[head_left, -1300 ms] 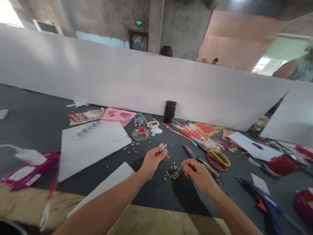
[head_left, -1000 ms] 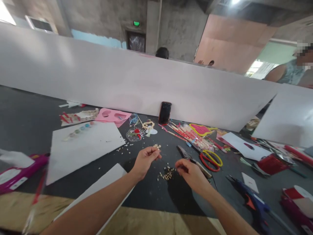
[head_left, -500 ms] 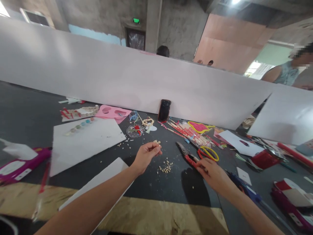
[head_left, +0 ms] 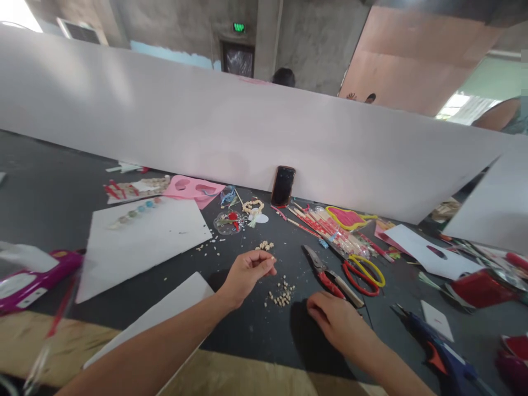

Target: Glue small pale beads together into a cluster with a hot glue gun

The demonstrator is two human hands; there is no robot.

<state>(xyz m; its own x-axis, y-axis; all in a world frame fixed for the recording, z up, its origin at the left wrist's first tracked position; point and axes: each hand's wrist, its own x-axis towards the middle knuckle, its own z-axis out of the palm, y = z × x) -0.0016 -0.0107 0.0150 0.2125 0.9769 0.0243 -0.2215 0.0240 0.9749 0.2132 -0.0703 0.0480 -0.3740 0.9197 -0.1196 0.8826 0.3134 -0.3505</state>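
My left hand [head_left: 251, 275] is closed in a pinch over the dark table, with a small pale piece [head_left: 273, 258] just showing at the fingertips. A little pile of pale wooden bits [head_left: 282, 294] lies just below and right of it, and a second small pile [head_left: 264, 245] lies behind it. My right hand [head_left: 340, 322] hovers low on the right, fingers loosely bent and a little apart, with nothing visible in them. Beside it lie pruning shears [head_left: 325, 275] with red handles, apparently touching nothing of the hand. Scissors [head_left: 365, 275] with red and yellow handles rest farther right.
A phone [head_left: 283, 186] leans against the white partition [head_left: 231, 132]. Bundled red-and-white sticks [head_left: 325, 225] lie in front. White boards [head_left: 144, 242] are at left, near a purple glue gun [head_left: 39, 280]. A blue glue gun [head_left: 437, 341] and red ribbon roll [head_left: 480, 289] are at right.
My right hand has let go of the pruning shears, now lying on the table, and moved left and nearer to me. My left hand keeps its pinch, slightly lower in view. The view has shifted a little.
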